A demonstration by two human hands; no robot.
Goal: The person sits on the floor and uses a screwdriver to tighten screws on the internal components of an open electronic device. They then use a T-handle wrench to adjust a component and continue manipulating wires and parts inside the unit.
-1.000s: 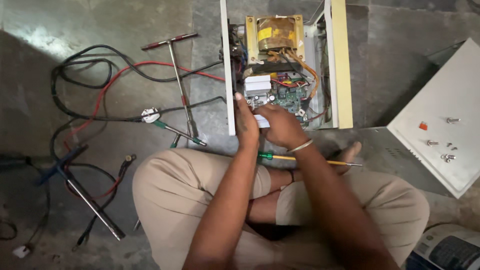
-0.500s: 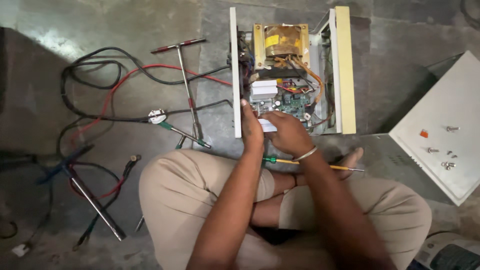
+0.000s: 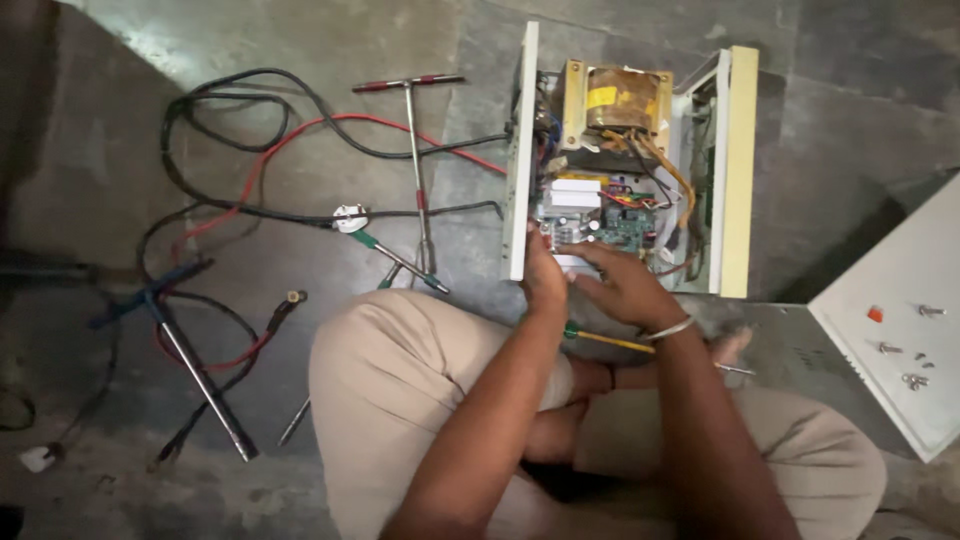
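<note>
Left hand [image 3: 545, 282] fingers pressed together against the near edge of the opened white cabinet [image 3: 520, 150] on the floor; right hand [image 3: 622, 285] fingers curled over the circuit board [image 3: 625, 228], grip unclear; yellow-handled screwdriver [image 3: 620, 342] just beneath the wrists; T-handle wrench [image 3: 415, 150] and cables [image 3: 250, 150] lie left.

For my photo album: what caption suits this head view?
Seated person's left hand and right hand reach into an opened electrical unit on the floor.

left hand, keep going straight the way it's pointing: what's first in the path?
Likely the white block on the circuit board, just ahead of the left hand inside the open cabinet. Depth is unclear from above.
</note>
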